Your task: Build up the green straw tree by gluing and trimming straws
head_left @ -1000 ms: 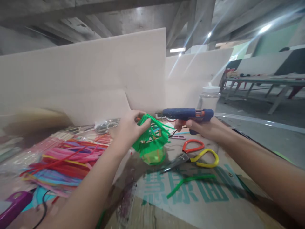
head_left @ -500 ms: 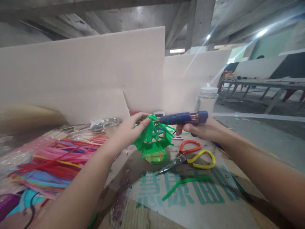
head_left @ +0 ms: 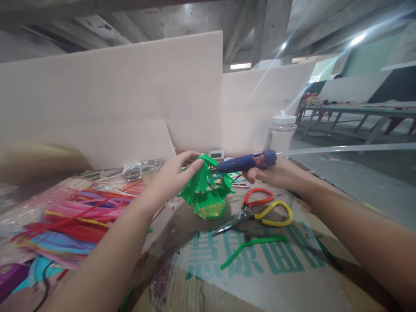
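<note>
A green fringed craft piece [head_left: 208,190] stands at the middle of the table, its green strips spread like a skirt over a light green base. My left hand [head_left: 185,169] pinches its upper left side between thumb and fingers. From the right, my right hand [head_left: 268,173] grips a dark blue glue gun [head_left: 245,162], whose tip points left at the upper part of the craft. A clear glue stick trails from the gun's rear. Scissors [head_left: 248,212] with one red and one yellow handle lie just right of the craft, and a bent green strip [head_left: 250,247] lies nearer.
Colourful strips [head_left: 71,221] are heaped at the left, with a purple object [head_left: 11,279] nearer. Coiled wire [head_left: 143,169] and a small white display [head_left: 216,154] lie behind. A white-lidded bottle [head_left: 282,132] stands before pale boards [head_left: 195,95]. Another table [head_left: 357,111] is far right.
The glue gun and my right hand have shifted slightly left and the gun's rear has dipped. The glue stick now slants up to the right. My left hand keeps its hold on the craft.
</note>
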A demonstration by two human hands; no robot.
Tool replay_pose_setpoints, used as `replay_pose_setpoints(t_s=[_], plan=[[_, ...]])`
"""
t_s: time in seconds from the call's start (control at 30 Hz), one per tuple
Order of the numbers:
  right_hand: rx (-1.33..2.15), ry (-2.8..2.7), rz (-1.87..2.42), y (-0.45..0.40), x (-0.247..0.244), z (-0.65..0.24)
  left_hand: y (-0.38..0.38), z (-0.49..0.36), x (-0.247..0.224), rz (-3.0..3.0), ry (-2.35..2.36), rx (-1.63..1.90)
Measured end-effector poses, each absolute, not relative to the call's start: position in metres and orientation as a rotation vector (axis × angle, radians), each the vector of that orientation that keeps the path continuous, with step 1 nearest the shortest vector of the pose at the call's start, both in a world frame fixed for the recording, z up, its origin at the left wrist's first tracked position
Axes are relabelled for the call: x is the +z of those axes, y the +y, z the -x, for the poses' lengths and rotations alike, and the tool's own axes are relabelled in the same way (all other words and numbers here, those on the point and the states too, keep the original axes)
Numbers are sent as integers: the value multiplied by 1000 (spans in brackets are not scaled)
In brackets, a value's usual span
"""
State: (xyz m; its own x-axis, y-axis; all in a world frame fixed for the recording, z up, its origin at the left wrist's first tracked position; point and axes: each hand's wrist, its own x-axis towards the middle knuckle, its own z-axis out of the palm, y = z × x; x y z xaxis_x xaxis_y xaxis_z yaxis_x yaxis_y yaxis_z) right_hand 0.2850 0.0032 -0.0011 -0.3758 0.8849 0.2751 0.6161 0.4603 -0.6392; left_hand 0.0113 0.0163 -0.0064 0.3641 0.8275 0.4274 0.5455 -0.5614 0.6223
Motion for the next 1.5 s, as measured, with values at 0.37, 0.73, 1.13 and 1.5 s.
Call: replay_pose_setpoints(t_s=[0.37, 0.73, 1.13, 1.5], plan=[[563, -2101, 1214, 2, -1, -283, 15, -12, -4, -2280, 1234, 1029], [515, -2110, 1180, 4, 1, -284, 17, -12, -6, -2267, 1217, 1031], [546, -2092, 1075, 12, -8, -289, 14, -12, -5, -2251, 1211, 1018], [545, -2105, 1122, 9, -4, -286, 15, -12, -5, -2255, 1199, 1028]])
